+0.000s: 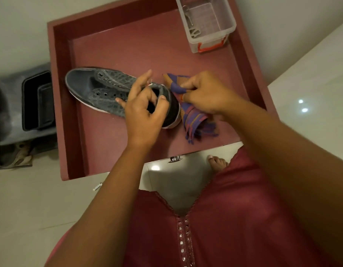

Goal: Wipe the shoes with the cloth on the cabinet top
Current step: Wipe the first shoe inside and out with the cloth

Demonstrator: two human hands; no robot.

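Maroon garment (234,218) — silver-studded neckline placket (183,239) — arms bare.

We note a clear plastic box (206,24) w/ orange latch at the far right corner, metal keys (188,15) lying inside at its left. Left of the cabinet, a grey rack (10,105) holds a black tray (38,101); worn footwear (16,157) sits on the shelf below. Glossy pale floor tiles (311,112) show light reflections. A bare foot (219,162) and maroon garment (234,218) are near the front edge.
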